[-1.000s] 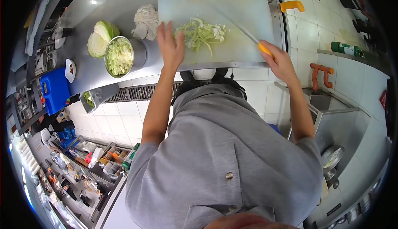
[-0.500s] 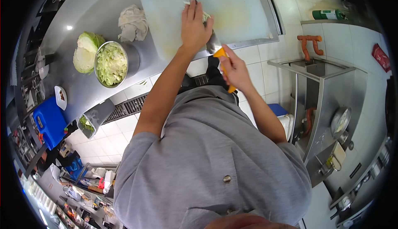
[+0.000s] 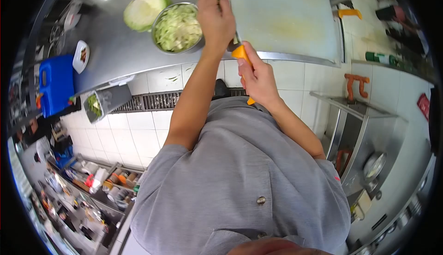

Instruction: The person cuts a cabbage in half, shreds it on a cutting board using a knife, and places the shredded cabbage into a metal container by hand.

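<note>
My right hand (image 3: 259, 80) is wrapped round the orange handle of a knife (image 3: 240, 52), below the left edge of a white cutting board (image 3: 286, 20). My left hand (image 3: 216, 22) lies over the blade with its fingers stretched out, and hides most of the blade and whatever is under the palm. A few pale green shreds show by the fingers and near the handle. Just left of this hand stands a metal container (image 3: 157, 40) full of chopped cabbage (image 3: 177, 28). Behind it to the left sits a cut cabbage (image 3: 146, 8).
A small white dish (image 3: 81, 56) sits at the counter's left, near a blue jug (image 3: 57, 85). Below the counter edge is a lined bin (image 3: 107, 102). Another orange handle (image 3: 350, 14) lies beyond the board's right side. A metal sink unit (image 3: 364, 130) stands at right.
Both hands and the knife have moved left, off the board's middle to its left edge beside the container. The shreds have left the board, and my left hand has come over the blade.
</note>
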The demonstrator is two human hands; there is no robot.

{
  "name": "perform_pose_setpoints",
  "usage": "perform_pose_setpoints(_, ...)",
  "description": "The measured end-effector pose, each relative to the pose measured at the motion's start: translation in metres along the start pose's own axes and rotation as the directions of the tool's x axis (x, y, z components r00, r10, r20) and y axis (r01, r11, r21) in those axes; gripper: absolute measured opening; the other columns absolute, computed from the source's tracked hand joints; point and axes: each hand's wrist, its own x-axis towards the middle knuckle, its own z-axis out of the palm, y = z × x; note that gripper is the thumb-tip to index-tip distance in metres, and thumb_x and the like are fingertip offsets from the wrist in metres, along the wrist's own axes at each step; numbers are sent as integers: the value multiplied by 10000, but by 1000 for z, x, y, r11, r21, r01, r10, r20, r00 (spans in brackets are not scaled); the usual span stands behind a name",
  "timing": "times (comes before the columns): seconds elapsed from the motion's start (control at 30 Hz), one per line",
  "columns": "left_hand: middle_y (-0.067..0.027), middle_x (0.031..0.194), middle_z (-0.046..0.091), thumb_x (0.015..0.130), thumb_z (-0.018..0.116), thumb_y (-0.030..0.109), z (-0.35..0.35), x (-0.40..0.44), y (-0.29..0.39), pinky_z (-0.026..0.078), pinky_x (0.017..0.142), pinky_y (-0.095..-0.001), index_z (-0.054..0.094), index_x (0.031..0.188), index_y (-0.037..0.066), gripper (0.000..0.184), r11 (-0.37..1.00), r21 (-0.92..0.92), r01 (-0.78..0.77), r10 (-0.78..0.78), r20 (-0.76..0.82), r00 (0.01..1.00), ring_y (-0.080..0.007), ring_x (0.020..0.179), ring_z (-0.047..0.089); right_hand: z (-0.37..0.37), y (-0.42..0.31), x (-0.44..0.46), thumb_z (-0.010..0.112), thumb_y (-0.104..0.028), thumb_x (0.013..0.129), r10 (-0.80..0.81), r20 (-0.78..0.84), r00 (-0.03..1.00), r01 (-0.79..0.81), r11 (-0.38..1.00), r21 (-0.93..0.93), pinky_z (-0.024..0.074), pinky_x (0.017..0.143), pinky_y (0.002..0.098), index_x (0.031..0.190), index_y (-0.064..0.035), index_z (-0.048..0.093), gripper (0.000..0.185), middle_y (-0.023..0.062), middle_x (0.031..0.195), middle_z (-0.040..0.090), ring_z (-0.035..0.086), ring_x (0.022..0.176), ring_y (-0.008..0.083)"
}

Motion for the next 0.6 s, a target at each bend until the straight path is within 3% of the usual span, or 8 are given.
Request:
perform_pose_setpoints(0.17, -215, 1232, 633, 954, 569, 145, -64, 9, -37, 478, 956, -397, 636, 1176, -57, 308, 980, 198, 20, 17, -182, 983, -360, 1145, 602, 42, -1, 21, 560, -150, 986, -134, 170, 976, 129, 991, 36, 492, 594, 353, 1376, -2, 470, 426, 224, 703, 608, 615, 573, 343)
perform_pose_setpoints(0.23, -216, 1116, 642, 935, 567, 118, -76, 3, -53, 481, 907, -443, 648, 1108, -46, 251, 968, 244, 65, -17, -193, 981, -396, 1038, 606, 48, 4, 25, 571, -165, 980, -204, 95, 974, 208, 978, -35, 491, 579, 367, 1375, -21, 482, 429, 231, 703, 613, 619, 571, 333)
perform_pose_setpoints(0.3, -213, 1017, 615, 883, 566, 56, -82, -6, -66, 461, 843, -487, 621, 1041, -48, 196, 836, 545, -64, 41, 56, 998, -416, 933, 561, 37, -6, 28, 574, -171, 978, -101, 113, 988, 107, 993, -45, 483, 563, 365, 1377, -36, 488, 430, 209, 679, 606, 609, 554, 305)
perform_pose_setpoints(0.33, -206, 947, 584, 855, 568, 43, -77, -9, -71, 452, 804, -506, 603, 1017, -34, 183, 840, 523, -144, 152, 27, 988, -410, 873, 538, 31, -7, 33, 571, -167, 979, -93, 81, 992, 98, 994, -55, 476, 559, 359, 1375, -36, 491, 425, 202, 672, 599, 602, 546, 287)
perform_pose_setpoints(0.47, -221, 979, 615, 892, 568, 100, -79, -1, -62, 459, 832, -489, 644, 1015, -38, 199, 794, 594, -132, 101, 85, 991, -413, 914, 559, -3, 4, 46, 579, -168, 984, -73, 14, 997, 74, 996, -43, 460, 545, 309, 1382, -48, 500, 423, 107, 660, 579, 566, 540, 160)
perform_pose_setpoints(0.53, -226, 1082, 657, 930, 555, 160, -93, 7, -58, 466, 919, -441, 694, 1024, -26, 251, 921, 388, 31, -67, 78, 995, -405, 1023, 584, -29, 5, 50, 584, -172, 991, -22, -13, 1000, 22, 999, 29, 443, 540, 252, 1400, -68, 511, 429, 23, 682, 565, 507, 560, 75)
perform_pose_setpoints(0.57, -226, 1082, 657, 930, 555, 160, -102, 12, -46, 466, 919, -441, 694, 1024, -26, 251, 918, 395, 30, -66, 77, 995, -405, 1023, 584, -45, 13, 50, 584, -172, 991, -23, -7, 1000, 23, 999, 36, 443, 540, 252, 1400, -68, 511, 429, 23, 682, 565, 507, 560, 75)
perform_pose_setpoints(0.6, -214, 1138, 660, 941, 540, 178, -113, 19, -30, 447, 975, -420, 710, 1031, -12, 270, 949, 239, 205, -240, 130, 962, -388, 1107, 577, -63, 25, 50, 586, -167, 988, -60, -8, 998, 60, 996, -65, 430, 536, 240, 1394, -74, 525, 420, 20, 681, 560, 481, 557, 72)
